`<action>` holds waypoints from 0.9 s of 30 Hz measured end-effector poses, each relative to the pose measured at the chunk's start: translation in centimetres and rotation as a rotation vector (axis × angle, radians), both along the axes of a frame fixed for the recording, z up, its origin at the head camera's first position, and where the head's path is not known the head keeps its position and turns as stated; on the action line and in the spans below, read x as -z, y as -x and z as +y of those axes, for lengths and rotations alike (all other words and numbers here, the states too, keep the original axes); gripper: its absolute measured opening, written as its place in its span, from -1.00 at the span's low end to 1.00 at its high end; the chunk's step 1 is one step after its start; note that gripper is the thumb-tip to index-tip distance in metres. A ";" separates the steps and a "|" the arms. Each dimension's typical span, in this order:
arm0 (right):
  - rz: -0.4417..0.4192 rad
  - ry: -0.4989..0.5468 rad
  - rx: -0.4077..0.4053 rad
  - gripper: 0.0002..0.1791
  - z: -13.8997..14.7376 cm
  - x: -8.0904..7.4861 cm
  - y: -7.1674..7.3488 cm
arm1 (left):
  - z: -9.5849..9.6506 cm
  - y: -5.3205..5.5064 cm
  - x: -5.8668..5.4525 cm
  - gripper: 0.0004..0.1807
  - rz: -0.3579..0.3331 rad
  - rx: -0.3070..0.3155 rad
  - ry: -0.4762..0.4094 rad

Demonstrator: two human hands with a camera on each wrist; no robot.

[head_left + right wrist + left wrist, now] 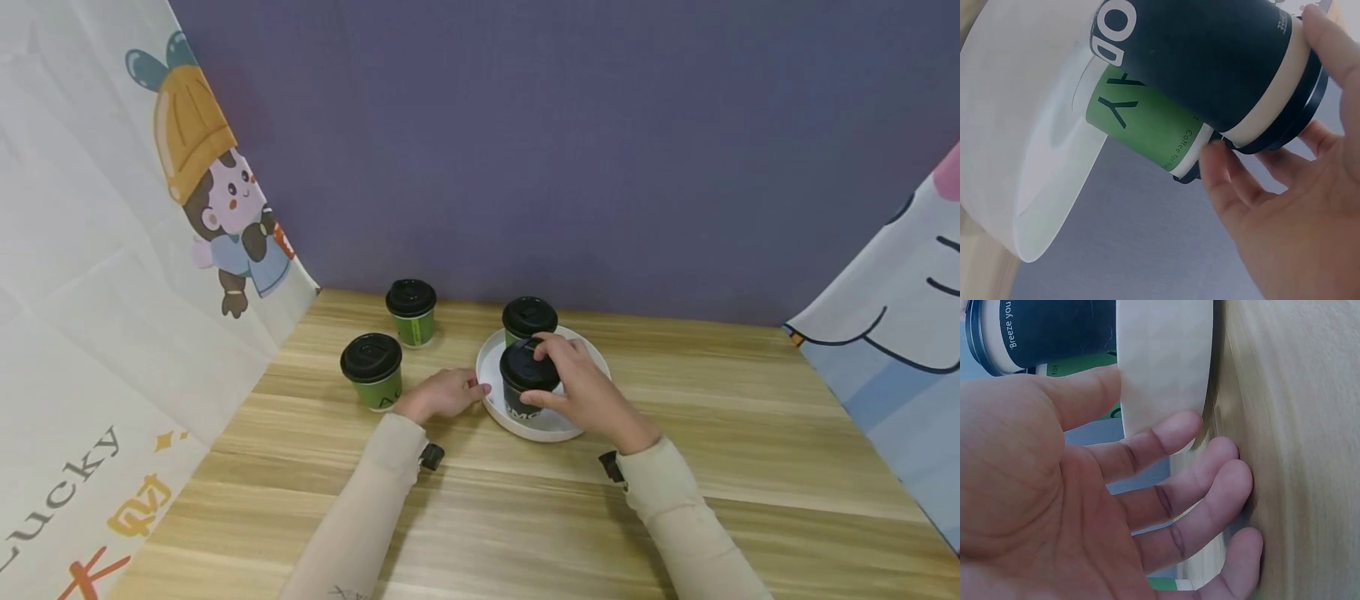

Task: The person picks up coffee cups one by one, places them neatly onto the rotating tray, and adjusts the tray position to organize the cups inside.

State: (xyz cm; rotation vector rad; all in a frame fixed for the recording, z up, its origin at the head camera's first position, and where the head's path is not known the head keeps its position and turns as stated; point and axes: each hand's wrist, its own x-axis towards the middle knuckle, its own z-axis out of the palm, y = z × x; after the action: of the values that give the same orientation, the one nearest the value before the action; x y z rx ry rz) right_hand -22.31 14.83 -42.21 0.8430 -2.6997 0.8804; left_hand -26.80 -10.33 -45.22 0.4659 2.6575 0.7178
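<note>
Right hand [581, 387] on the dark cup [522, 378], just right of centre in the head view, thumb on one side of the lid and fingers clamped round the other! The cup is over the near part of the white plate [542, 434], upright or close to it; whether its base bears fully on the plate, I cannot tell. Down at the plate's left edge, the left hand [447, 393] has thumb and forefinger pinched on the wall, the other fingers spread near the counter [480, 517]. Tight quarters here: a lidded green cup [529, 318] stands right behind, and one nudge from those right fingers could tip it or slide it into the far rim. The grip sits high, at the lid, so a hard lift might pop the lid loose and drop the body. A tug from the left would skid the plate under both cups. Left of centre, the nearer green cup [372, 372] sits beside the left wrist, where a backward swing could clip it; the farther green cup [412, 312] looks safer.
</note>
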 end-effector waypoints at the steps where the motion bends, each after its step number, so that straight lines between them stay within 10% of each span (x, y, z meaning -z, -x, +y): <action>1: 0.005 0.001 -0.001 -0.39 0.0 0.1 0.0 | 0.0 0.0 0.0 -0.60 -0.001 -0.001 -0.001; 27: 0.015 0.003 -0.007 -0.43 -0.6 0.3 0.2 | -0.2 0.4 0.3 -0.62 0.019 0.003 0.015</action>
State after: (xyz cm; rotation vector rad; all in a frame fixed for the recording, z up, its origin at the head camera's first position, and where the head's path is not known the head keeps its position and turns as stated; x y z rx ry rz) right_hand -22.50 14.23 -42.55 0.8556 -2.6835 0.8757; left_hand -27.20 -10.52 -45.53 0.4750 2.6768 0.6960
